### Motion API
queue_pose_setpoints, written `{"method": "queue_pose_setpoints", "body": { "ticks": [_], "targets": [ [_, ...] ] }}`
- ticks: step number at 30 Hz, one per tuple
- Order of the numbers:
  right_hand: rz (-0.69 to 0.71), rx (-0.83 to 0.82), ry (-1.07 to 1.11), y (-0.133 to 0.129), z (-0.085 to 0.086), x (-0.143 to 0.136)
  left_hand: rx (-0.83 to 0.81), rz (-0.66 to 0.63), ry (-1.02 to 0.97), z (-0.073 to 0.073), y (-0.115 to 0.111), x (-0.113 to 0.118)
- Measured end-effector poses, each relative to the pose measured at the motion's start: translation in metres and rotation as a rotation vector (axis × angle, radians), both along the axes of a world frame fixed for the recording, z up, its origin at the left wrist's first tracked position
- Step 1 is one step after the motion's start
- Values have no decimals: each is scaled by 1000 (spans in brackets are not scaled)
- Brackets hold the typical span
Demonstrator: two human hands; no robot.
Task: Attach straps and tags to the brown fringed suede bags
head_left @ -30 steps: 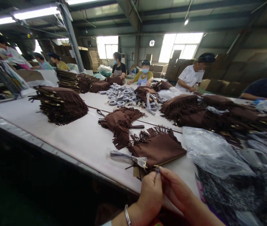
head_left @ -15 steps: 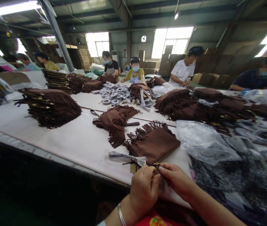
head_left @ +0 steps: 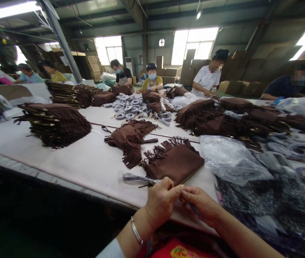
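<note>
My left hand (head_left: 161, 203), with a bracelet at the wrist, is closed at the lower edge of a brown fringed pouch (head_left: 177, 161). Its fingertips meet those of my right hand (head_left: 202, 204), which pinches a dark strap (head_left: 194, 209) in clear wrapping that hangs down below the fingers. What the left fingers grip is hidden. Beside the left hand a wrapped strap (head_left: 137, 178) lies on the white table (head_left: 87, 168). Another fringed pouch (head_left: 127, 138) rests just behind.
A stack of fringed pouches (head_left: 57, 123) stands at left, with coiled straps (head_left: 128, 107) at centre back. Pouches (head_left: 222, 118), clear plastic (head_left: 230, 157) and wrapped dark items (head_left: 254, 193) lie at right. Several people sit or stand around the table.
The left hand has shifted slightly left and up, its thumb now stretched toward the right hand. The wrapped strap below the right fingers shows more. The view has shifted a little.
</note>
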State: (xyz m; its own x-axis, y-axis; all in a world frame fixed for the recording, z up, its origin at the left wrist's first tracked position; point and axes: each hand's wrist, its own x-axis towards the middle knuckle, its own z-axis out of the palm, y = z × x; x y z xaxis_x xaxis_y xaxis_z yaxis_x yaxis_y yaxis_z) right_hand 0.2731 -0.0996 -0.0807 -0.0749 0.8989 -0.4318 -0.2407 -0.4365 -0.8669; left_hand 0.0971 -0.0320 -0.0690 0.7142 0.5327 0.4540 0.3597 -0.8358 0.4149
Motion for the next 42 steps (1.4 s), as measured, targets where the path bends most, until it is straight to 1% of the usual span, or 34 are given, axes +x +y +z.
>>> {"method": "queue_pose_setpoints", "body": {
  "ticks": [3, 8, 14, 17, 19, 21, 24, 30, 32, 35, 37, 39, 42],
  "targets": [
    [9, -16, -14, 0, 1, 1, -39, -43, 10, 0, 5, 1],
    [17, -14, 51, 1, -2, 3, -84, -94, -71, -5, 10, 2],
    [6, -53, 140, 0, -9, 3, -14, -92, -102, -3, 7, 5],
    [-9, -75, 188, -2, -11, 2, 18, -60, -81, -1, 3, 6],
    [-5, -71, 175, -2, -12, 2, 6, -35, -48, 1, 2, 7],
    [7, -48, 127, -2, -12, 3, -47, -22, -3, 4, 2, 7],
    [4, -9, 50, 1, -9, 2, -174, -9, 42, 7, 6, 8],
    [18, 12, -23, 1, 5, -2, -436, 2, 14, 17, 19, 10],
    [27, 9, -36, 1, 5, -1, -509, 8, 29, 22, 24, 12],
    [28, 18, -27, 1, 1, -1, -599, 10, 78, 26, 26, 20],
    [12, 21, -19, 2, -3, -3, -627, 43, 121, 23, 26, 26],
    [-20, -2, 8, 1, -7, -5, -600, 88, 125, 17, 24, 30],
    [-37, -79, 142, 0, -6, -6, -507, 97, 15, 9, 25, 27]
  ]
}}
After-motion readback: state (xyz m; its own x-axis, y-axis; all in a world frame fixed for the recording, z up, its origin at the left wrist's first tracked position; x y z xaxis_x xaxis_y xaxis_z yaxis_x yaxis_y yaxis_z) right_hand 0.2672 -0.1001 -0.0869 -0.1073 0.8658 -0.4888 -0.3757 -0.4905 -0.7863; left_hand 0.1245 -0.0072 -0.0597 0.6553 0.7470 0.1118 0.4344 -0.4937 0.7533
